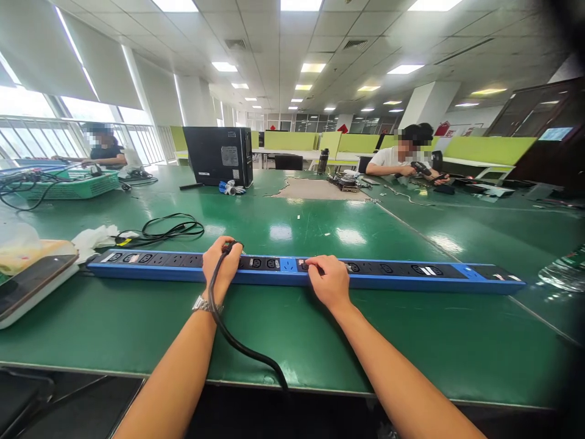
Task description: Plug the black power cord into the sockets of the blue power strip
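A long blue power strip [388, 281] with black socket panels lies across the green table in front of me. My left hand [222, 265] is closed around the plug end of a thick black power cord [247, 350], over the strip's left half; where the plug meets the sockets is hidden by my fingers. From there the cord hangs over my wrist and past the table's front edge. Right of the blue middle socket, my right hand [329, 277] grips the strip, its fingers curled over the top. A metal watch [201, 303] circles my left wrist.
A phone [36, 283] and plastic bags lie at left, near a coiled black cable [171, 228]. Farther back are a green basket [86, 186] and a black computer case [219, 155]. A clear bottle [564, 271] lies at right. Two people sit across the table.
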`<state>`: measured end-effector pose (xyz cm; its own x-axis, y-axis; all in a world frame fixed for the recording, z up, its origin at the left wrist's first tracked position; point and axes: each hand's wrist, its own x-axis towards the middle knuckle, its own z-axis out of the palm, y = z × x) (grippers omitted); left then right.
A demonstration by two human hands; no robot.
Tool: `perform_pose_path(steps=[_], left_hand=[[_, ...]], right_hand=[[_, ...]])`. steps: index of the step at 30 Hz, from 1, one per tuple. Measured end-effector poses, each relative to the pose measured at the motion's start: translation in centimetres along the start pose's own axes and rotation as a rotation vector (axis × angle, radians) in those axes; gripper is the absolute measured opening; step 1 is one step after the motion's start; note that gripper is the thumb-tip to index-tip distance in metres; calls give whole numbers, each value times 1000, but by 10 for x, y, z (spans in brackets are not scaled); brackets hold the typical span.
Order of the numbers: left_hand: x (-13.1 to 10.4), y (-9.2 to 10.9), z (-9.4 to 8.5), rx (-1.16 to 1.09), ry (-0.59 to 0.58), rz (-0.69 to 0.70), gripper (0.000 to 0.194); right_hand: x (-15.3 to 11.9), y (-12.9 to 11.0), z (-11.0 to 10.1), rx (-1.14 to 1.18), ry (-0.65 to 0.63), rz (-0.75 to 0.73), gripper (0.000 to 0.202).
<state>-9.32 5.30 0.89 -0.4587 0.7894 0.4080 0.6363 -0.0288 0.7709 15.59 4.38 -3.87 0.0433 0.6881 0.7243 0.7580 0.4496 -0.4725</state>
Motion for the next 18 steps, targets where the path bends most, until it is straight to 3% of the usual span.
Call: perform_pose_path(steps=[12, 18], left_hand=[[-1, -1, -5, 277, -66, 75, 15], [-16, 10, -2, 415, -141, 321, 12]], right_hand=[[0, 0, -1, 13, -8, 21, 22], [0, -1, -1, 1, 3, 9, 22]])
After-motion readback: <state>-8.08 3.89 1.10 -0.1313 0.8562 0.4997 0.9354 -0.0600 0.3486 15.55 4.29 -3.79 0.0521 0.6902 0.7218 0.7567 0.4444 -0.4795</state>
